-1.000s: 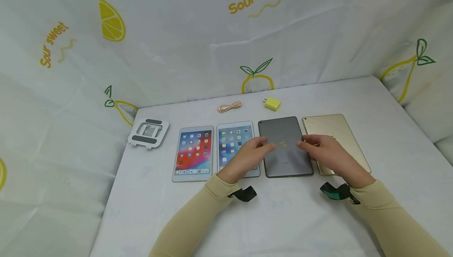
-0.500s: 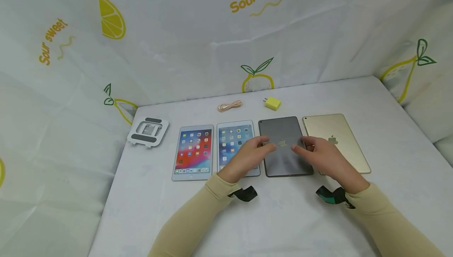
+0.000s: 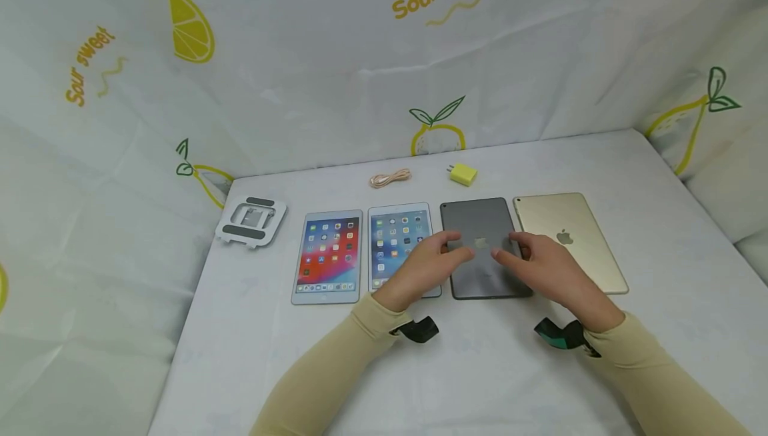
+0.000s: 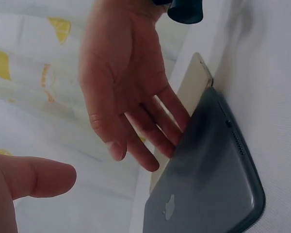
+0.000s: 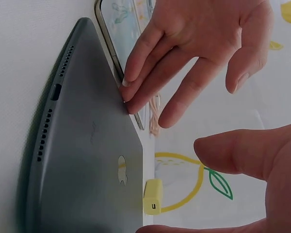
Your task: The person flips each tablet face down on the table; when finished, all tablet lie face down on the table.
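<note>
Tabletop (image 3: 480, 369): it spreads under your left hand (image 3: 427, 263) and your right hand (image 3: 543, 263), and carries all things.
Gold tablet (image 3: 576, 253): back upward, partly covered from above by your right hand.
Gray tablet (image 3: 489, 275): it lies between your two hands, back upward. Its long axis goes away from you. The short edge with the charging port (image 5: 56, 92) faces you; the camera (image 3: 445, 206) is in the far left corner, beyond your left hand.
Blue-screen tablet (image 3: 393, 236): screen upward, partly hidden by your left hand.
Red-screen tablet (image 3: 329, 256): left of your left hand. The row seems arranged so that each tablet can be reached separately.
Hands: both are relaxed, not clenched, and grasp nothing. Your thumbs are over the gray back, your fingers by its long edges; how firmly they touch, I cannot tell. Probably they face each other to have equal access from both sides.
White stand (image 3: 243, 232): well apart, far left of your left hand.
Cable (image 3: 390, 179): bundled, beyond your left hand.
Yellow charger (image 3: 463, 175): beyond both hands, prongs to the left, perhaps placed there to leave working room.
</note>
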Tool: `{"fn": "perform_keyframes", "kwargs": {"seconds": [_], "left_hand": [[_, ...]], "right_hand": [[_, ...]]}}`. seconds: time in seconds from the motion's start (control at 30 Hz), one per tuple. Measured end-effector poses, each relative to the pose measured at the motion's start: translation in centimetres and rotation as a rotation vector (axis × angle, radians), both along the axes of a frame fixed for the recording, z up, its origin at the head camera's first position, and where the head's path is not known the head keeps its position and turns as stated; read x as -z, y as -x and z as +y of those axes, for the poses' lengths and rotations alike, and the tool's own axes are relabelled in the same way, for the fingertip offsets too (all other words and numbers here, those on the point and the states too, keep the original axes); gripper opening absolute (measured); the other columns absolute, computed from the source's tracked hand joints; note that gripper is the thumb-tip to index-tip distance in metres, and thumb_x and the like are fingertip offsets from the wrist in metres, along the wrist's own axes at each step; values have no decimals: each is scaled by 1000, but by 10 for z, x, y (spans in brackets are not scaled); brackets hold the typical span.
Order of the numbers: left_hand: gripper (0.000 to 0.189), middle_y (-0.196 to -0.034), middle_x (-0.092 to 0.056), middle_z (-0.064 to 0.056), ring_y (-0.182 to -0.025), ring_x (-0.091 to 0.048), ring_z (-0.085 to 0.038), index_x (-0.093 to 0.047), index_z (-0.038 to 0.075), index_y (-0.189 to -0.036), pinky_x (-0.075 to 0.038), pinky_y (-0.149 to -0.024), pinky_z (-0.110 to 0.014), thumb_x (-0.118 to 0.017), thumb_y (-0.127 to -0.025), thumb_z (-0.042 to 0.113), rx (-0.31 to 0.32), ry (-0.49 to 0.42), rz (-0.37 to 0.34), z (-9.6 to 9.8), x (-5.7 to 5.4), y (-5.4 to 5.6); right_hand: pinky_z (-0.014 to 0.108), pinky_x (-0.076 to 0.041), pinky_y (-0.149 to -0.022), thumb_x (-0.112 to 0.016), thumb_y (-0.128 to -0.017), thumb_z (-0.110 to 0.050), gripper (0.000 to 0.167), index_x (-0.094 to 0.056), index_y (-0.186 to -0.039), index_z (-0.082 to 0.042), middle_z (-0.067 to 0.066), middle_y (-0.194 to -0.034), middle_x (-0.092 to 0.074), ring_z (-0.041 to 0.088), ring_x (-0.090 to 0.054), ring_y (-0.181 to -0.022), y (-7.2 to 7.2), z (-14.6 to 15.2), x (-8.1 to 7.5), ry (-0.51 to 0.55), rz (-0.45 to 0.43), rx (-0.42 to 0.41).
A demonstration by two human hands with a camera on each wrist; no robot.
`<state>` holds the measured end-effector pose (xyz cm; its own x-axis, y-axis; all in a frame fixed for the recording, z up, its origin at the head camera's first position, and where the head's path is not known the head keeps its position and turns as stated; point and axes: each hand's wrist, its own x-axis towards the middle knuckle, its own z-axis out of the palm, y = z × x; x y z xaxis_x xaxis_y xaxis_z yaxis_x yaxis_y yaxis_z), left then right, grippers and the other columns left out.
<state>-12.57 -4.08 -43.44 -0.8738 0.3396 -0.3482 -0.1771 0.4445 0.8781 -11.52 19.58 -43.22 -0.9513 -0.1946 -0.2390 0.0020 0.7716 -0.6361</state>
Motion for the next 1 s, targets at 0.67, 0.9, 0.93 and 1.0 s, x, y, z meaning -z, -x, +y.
{"fn": "perform_keyframes", "kwargs": {"seconds": [0.67,0.9,0.93,1.0], "left_hand": [[72,-171,-42,-18,-158,-41,-41,-43,2,-163,-41,-123,-69,-65,-105,37,-169,223,176,-79,-6,2],[71,-171,-44,-15,-154,-47,-40,-43,6,-165,-43,-122,-68,-64,-105,38,-173,219,84,-92,-5,6],[71,-171,-45,-14,-153,-48,-40,-44,8,-165,-43,-121,-69,-64,-105,40,-180,221,73,-95,-5,6],[70,-170,-47,-12,-150,-50,-39,-45,10,-164,-43,-120,-71,-63,-104,41,-199,212,48,-99,-4,6]], "right_hand": [[68,-46,-118,-58,-107,-50,81,-39,-163,5,33,-162,-47,51,-48,-150,37,-116,-19,-30,-13,-120],[69,-49,-114,-60,-106,-48,83,-39,-160,12,39,-157,-50,55,-51,-146,39,-142,-8,-143,20,-162],[69,-50,-114,-60,-106,-49,83,-40,-160,11,39,-156,-51,55,-51,-145,39,-143,-8,-143,18,-169],[68,-50,-114,-59,-106,-52,85,-41,-160,11,38,-156,-52,55,-52,-145,38,-146,-6,-142,15,-181]]}}
